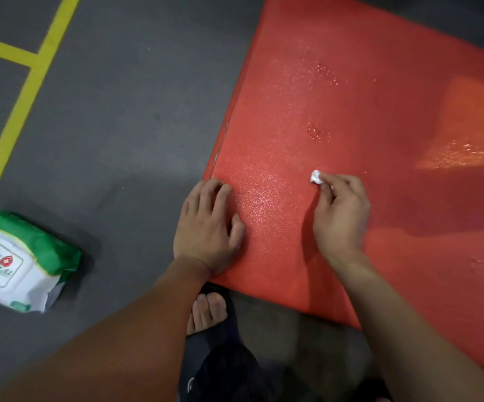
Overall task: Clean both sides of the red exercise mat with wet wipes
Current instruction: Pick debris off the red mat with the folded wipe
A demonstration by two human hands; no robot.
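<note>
The red exercise mat (350, 111) lies flat on the grey floor and fills the right half of the view, with wet glistening patches on its surface. My right hand (340, 216) pinches a small crumpled white wet wipe (316, 177) between its fingertips, held against the mat near its middle. My left hand (208, 227) rests palm down on the mat's near left corner, fingers spread and straight. A green and white pack of wet wipes (20, 259) lies on the floor to the left, lid closed.
Yellow tape lines (29, 82) run across the grey floor at the upper left. My foot in a dark sandal (210, 311) stands just below the mat's near edge, between my two forearms.
</note>
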